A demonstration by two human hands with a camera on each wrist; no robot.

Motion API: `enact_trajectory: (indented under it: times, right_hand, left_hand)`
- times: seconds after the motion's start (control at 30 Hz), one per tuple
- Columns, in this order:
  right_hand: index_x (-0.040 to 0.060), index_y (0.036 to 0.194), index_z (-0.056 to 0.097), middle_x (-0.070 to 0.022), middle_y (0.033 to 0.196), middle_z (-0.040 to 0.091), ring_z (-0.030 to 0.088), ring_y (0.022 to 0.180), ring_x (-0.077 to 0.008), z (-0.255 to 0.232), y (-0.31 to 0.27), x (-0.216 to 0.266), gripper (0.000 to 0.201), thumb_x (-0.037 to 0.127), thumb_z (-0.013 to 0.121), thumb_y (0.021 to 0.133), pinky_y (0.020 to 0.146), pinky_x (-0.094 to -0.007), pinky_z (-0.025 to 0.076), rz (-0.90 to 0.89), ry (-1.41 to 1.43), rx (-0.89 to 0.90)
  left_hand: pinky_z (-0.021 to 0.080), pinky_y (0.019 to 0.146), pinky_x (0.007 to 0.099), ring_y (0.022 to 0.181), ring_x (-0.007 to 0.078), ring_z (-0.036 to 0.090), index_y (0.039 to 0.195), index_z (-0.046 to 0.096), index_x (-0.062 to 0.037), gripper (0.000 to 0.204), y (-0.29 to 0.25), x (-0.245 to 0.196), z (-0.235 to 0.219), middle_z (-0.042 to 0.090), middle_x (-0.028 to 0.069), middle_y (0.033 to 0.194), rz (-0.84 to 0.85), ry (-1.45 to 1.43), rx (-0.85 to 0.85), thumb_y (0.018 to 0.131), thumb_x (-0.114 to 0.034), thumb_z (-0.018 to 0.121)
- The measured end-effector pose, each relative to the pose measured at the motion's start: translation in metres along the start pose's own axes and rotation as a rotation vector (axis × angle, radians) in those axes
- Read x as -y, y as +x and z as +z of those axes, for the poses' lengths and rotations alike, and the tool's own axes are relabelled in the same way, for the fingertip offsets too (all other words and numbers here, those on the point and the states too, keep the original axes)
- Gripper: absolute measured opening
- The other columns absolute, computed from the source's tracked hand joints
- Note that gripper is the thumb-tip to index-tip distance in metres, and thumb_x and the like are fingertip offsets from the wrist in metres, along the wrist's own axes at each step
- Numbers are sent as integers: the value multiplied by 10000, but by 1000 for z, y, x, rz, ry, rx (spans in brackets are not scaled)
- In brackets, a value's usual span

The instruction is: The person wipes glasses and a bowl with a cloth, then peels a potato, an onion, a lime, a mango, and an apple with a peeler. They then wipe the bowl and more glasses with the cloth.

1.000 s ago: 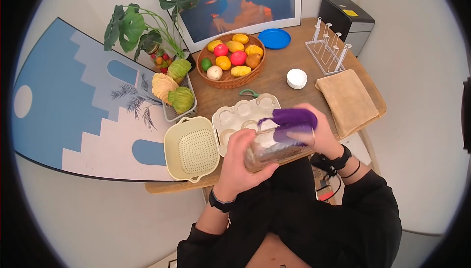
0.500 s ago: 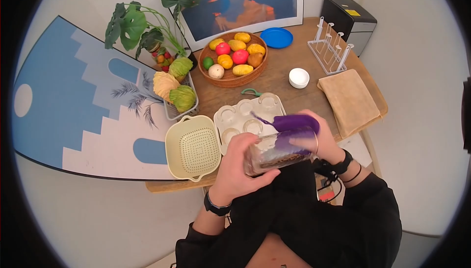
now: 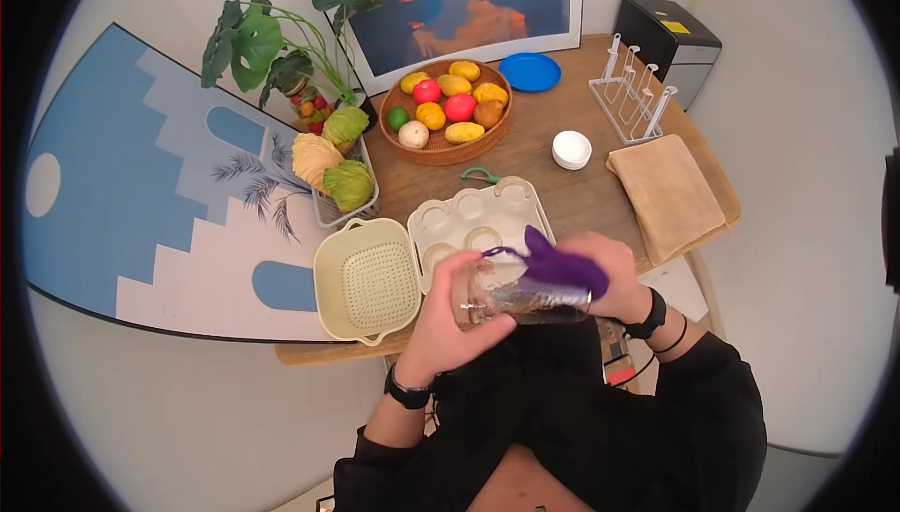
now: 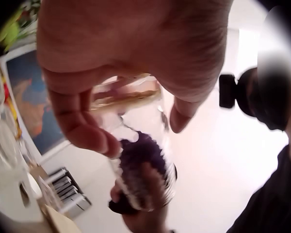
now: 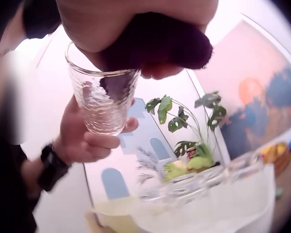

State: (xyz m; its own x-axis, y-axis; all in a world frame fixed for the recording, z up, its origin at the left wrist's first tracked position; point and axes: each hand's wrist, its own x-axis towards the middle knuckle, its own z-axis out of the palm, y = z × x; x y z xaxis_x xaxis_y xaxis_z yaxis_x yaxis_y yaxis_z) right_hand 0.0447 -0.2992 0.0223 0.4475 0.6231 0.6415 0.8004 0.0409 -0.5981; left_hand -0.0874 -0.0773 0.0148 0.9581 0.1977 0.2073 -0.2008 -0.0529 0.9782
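A clear drinking glass with a rippled surface [image 3: 497,298] lies tilted on its side in the air before the person's torso. The left hand [image 3: 448,320] grips it around the base end, thumb and fingers on opposite sides. At the mouth end, the right hand [image 3: 617,273] holds a dark purple cloth [image 3: 564,270]. Part of the cloth is inside the glass, seen through its wall in the left wrist view, where the glass [image 4: 161,116] points away from the palm. The right wrist view has the cloth [image 5: 160,43] bunched at the rim; some right-hand fingers are hidden.
Behind the hands, a white tray [image 3: 514,223] carries several clear glasses. A pale yellow colander [image 3: 325,278] stands left of it. Farther back are a wicker fruit basket [image 3: 427,156], a blue plate [image 3: 530,73], white bowls [image 3: 572,150], a glass rack [image 3: 626,116] and a folded tan cloth [image 3: 670,198].
The right hand and purple cloth have shifted and turned at the glass's mouth, the cloth's upper end now pointing up. The glass has moved slightly left and lies more level, still in the left hand.
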Motion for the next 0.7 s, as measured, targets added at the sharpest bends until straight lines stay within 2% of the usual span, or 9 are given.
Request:
enact_trajectory:
  times: [0.07, 0.2, 0.23, 0.3, 0.33, 0.37, 0.43, 0.5, 0.7]
  right_hand:
    - [18, 1189, 640, -90, 1042, 722, 704, 901, -182, 14, -4, -5, 417, 178, 799, 838, 811, -337, 566, 516, 530, -39]
    - [5, 1233, 622, -62, 1082, 723, 701, 943, -176, 5, 4, -9, 501, 153, 836, 805, 827, -324, 561, 1157, 1152, 357]
    - [5, 1233, 622, -62, 1082, 723, 701, 943, -176, 8, 2, -9, 501, 153, 836, 805, 827, -324, 561, 1156, 1153, 357]
    - [8, 1188, 644, -59, 1066, 720, 705, 929, -188, 18, -5, -8, 448, 138, 835, 804, 798, -345, 572, 598, 454, 14]
    - [11, 1172, 647, -58, 1087, 716, 690, 993, -181, 8, -2, -4, 413, 121, 825, 816, 840, -340, 560, 385, 20, 2]
    - [11, 1172, 647, -58, 1087, 716, 690, 993, -181, -3, -6, -13, 413, 121, 825, 816, 840, -340, 560, 387, 18, -1]
    - [12, 1185, 634, -71, 1118, 715, 677, 1035, -173, -23, -12, -39, 411, 106, 817, 829, 890, -320, 541, -3, -442, -280]
    - [10, 1217, 621, -84, 1141, 710, 665, 1058, -170, -32, -2, -53, 414, 77, 786, 844, 915, -305, 529, 428, 63, -670]
    - [-36, 1208, 618, -109, 1089, 707, 670, 956, -154, -28, -36, -126, 478, 215, 783, 836, 840, -290, 544, 934, 285, -323]
  left_hand:
    - [566, 811, 360, 969, 309, 659, 1299, 520, -77, 650, 0, -13, -1, 575, 165, 1231, 518, 582, 68, 771, -250, 857]
    - [537, 885, 373, 952, 351, 651, 1294, 522, -71, 654, -5, -21, 3, 575, 190, 1218, 553, 665, 125, 763, -244, 862]
    - [537, 870, 363, 941, 324, 652, 1278, 524, -65, 626, -4, -20, 0, 572, 184, 1212, 476, 651, 88, 773, -231, 854]
    - [537, 855, 354, 930, 296, 653, 1261, 527, -59, 598, -1, -14, -6, 569, 178, 1207, 399, 634, 55, 782, -219, 846]
    - [538, 835, 344, 939, 262, 641, 1251, 523, -58, 562, 0, -6, -9, 569, 160, 1193, 138, 435, -71, 802, -204, 829]
    - [539, 816, 335, 947, 228, 628, 1241, 520, -58, 527, 2, 0, -13, 569, 141, 1180, -121, 231, -192, 822, -189, 812]
    - [535, 811, 328, 967, 202, 608, 1247, 508, -61, 506, 2, 8, -29, 564, 122, 1167, -131, 202, -300, 844, -176, 791]
    - [530, 807, 321, 987, 176, 588, 1254, 496, -63, 485, 1, 5, -43, 559, 104, 1155, -142, 168, -405, 866, -162, 770]
    - [510, 848, 312, 1031, 165, 561, 1349, 403, -82, 623, -4, -16, -52, 542, 109, 1163, -22, 141, -485, 854, -94, 780]
